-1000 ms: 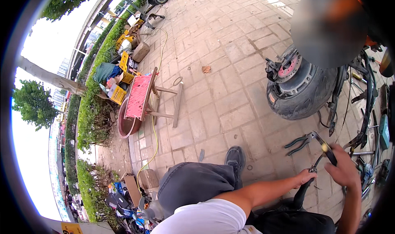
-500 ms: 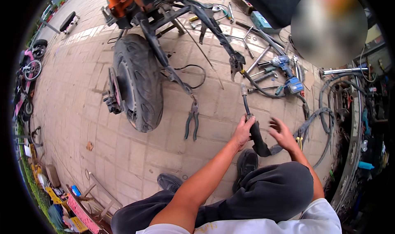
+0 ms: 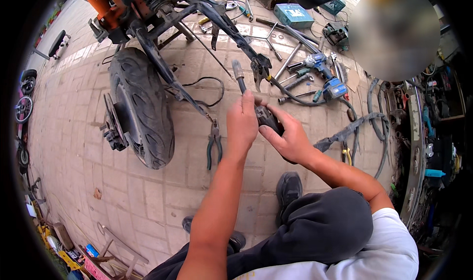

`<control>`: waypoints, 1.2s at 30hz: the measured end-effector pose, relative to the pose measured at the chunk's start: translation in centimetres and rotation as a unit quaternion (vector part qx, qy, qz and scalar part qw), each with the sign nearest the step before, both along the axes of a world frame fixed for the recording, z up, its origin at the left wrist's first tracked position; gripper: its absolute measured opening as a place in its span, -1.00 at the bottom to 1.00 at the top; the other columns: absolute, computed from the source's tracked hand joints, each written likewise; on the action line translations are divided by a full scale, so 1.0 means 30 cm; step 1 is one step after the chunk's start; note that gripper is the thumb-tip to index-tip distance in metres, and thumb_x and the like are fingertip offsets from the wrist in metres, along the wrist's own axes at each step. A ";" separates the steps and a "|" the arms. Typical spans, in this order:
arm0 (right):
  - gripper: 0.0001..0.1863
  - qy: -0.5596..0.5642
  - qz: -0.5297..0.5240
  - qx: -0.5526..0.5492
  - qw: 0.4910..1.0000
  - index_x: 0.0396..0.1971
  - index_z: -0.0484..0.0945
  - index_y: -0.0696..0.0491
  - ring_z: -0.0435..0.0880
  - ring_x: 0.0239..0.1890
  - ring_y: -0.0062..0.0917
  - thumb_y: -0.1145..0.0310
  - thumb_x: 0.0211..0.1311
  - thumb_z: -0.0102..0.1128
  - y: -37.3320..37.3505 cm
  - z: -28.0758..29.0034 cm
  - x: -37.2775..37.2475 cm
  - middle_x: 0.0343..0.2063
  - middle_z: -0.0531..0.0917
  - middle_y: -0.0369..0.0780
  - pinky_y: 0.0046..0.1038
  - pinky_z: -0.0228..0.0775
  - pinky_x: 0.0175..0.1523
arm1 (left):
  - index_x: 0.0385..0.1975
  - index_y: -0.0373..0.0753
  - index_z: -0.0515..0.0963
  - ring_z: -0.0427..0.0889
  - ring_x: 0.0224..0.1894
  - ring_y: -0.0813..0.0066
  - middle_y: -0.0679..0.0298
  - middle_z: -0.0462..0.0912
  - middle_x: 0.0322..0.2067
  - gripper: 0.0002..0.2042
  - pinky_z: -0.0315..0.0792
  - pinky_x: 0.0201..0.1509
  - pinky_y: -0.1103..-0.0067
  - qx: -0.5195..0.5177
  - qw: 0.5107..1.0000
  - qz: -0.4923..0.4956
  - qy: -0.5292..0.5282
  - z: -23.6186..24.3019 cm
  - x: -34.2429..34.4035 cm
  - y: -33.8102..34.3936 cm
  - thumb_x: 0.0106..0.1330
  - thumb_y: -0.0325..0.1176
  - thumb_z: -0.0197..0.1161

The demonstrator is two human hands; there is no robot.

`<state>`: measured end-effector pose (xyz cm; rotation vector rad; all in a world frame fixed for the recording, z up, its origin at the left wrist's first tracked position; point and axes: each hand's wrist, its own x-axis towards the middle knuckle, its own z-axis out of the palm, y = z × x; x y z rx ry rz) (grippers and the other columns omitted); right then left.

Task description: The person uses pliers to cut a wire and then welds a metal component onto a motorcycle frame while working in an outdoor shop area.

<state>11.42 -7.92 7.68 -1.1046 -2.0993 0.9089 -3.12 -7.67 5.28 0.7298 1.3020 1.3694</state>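
A black welding torch [image 3: 267, 118] with a dark neck and a pale metal nozzle [image 3: 237, 69] is held up in front of me. My left hand [image 3: 242, 125] wraps around its front part, just behind the neck. On the handle, my right hand [image 3: 288, 134] closes from the other side; a thick cable [image 3: 340, 136] trails off to the right. Beyond the nozzle stands a dark swingarm frame [image 3: 224, 24], with a clamp [image 3: 259, 68] near its end. Pliers with green handles [image 3: 215, 142] are at the tip of the other frame arm, left of my hands.
A wheel with a black tyre [image 3: 143, 102] stands at left below the orange vehicle. A blue cordless impact driver [image 3: 322, 75], wrenches and a teal box [image 3: 294, 16] lie far right. Coiled cable [image 3: 384, 132] and a cluttered metal rack [image 3: 414, 166] line the right side.
Both hands have moved forward and left with the torch. My right hand, off the torch and spread before, has closed on its handle. The view has shifted too.
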 end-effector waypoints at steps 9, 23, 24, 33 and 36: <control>-0.56 -0.047 -0.125 -0.144 0.981 -0.29 0.53 0.28 0.64 -0.44 -0.22 0.11 0.20 0.22 0.052 -0.035 -0.010 -0.50 0.65 -0.01 -0.29 0.43 -0.29 | -0.44 -0.43 0.57 0.60 -0.43 0.03 -0.01 0.65 -0.50 -0.62 0.45 -0.27 0.27 -0.022 0.933 -0.021 0.360 -0.004 -0.018 0.149 0.35 -0.15 0.08; -0.50 -0.098 -0.127 -0.165 0.973 -0.35 0.54 0.28 0.68 -0.39 -0.08 0.03 0.14 0.21 0.164 -0.047 -0.050 -0.50 0.64 0.08 -0.21 0.48 -0.26 | -0.21 -0.35 0.56 0.42 0.06 0.08 0.05 0.57 -0.13 -0.46 0.13 0.21 0.04 0.120 0.725 -0.102 0.671 0.010 -0.146 0.159 0.15 0.11 0.26; -0.50 -0.085 -0.128 -0.162 0.975 -0.35 0.54 0.28 0.68 -0.39 -0.08 0.03 0.14 0.21 0.165 -0.051 -0.049 -0.50 0.64 0.09 -0.21 0.48 -0.26 | -0.13 -0.35 0.53 0.40 0.09 0.08 0.04 0.55 -0.10 -0.43 0.11 0.23 0.08 0.111 0.731 -0.117 0.663 0.015 -0.149 0.159 0.18 0.12 0.23; -0.51 -0.069 -0.137 -0.134 0.979 -0.35 0.55 0.27 0.62 -0.52 -0.34 0.03 0.19 0.20 0.168 -0.084 -0.047 -0.58 0.61 -0.03 -0.33 0.42 -0.36 | 0.07 -0.32 0.46 0.35 0.17 0.10 0.03 0.52 0.01 -0.37 0.02 0.30 0.17 0.101 0.751 -0.152 0.635 0.019 -0.168 0.156 0.23 0.13 0.18; -0.52 -0.073 -0.141 -0.135 0.978 -0.36 0.55 0.27 0.61 -0.53 -0.36 0.04 0.18 0.21 0.172 -0.087 -0.047 -0.59 0.61 -0.04 -0.34 0.42 -0.36 | 0.08 -0.32 0.46 0.34 0.19 0.09 0.03 0.52 0.02 -0.37 0.03 0.30 0.16 0.103 0.751 -0.149 0.635 0.018 -0.168 0.155 0.23 0.13 0.18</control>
